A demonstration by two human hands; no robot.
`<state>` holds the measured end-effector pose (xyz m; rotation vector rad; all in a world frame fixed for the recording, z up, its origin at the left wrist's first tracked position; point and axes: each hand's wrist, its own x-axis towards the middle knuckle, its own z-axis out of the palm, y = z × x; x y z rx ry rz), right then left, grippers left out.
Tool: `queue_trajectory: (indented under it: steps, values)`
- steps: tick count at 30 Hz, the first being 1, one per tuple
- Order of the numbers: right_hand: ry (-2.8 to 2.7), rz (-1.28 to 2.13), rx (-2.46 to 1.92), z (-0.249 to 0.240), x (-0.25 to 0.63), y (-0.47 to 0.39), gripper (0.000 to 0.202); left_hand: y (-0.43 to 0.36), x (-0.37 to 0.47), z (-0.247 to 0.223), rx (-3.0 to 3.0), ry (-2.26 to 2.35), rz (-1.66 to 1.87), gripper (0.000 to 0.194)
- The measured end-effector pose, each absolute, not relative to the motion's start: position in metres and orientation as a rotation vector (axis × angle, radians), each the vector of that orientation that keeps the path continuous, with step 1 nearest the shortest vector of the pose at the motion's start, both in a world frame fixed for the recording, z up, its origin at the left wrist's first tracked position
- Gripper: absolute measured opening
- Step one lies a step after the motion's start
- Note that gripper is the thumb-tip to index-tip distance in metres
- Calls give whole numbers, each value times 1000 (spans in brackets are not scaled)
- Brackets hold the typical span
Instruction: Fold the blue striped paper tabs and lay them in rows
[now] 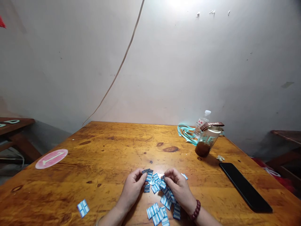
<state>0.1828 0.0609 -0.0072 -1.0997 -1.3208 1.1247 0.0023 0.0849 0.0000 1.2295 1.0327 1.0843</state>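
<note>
- Forearms (116, 214), mine, nearest the cam, reach in from bottom edge over the table.
- Wall (164, 69): pale grey, marked, biggest thing in view, w/ a thin cord (129, 47) running diagonally down it.
- Wood table (117, 150): orange-brown, knots & scratches, far edge by the wall.
- L hand (133, 186): fingers curled, thumb & index pinching a few blue/white pcs (149, 177).
- R hand (180, 185): also curled, thumb & fingertips closed on a small pc (162, 178); exact shape too small to tell.
- Phone (245, 188): black, flat, dark screen up, on table well to R of my R hand.
- Jar (207, 142): clear, dk brown liquid in bottom, brown strap marked "SPORT" at top; beyond the phone.
- Water btl (201, 124): clear, white cap, red print, just behind jar.
- Pink oval (51, 158): flat, w/ pale "1", far L of table.
- Loose pile (166, 201): blue/white pcs, overlapping, btwn & below my hands, some under R hand.
- Lanyard (188, 135): lt teal, looped beside btl.
- Single blue/white sq. (83, 208): flat, well L of L hand.
- Bracelet (197, 209): dk red beads, R wrist.
- Tiny pale bits (220, 158): btwn jar & phone.
</note>
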Motion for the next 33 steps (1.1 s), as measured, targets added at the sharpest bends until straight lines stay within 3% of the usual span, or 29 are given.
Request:
queue_trajectory:
  steps: [20,33]
  values:
    - [-1093,1277,-978,1,161,48,11,60,22,13,1063,970,854,26]
    - [-1240,1084,-1060,1,158,44,15,58,24,5,956,975,827,29]
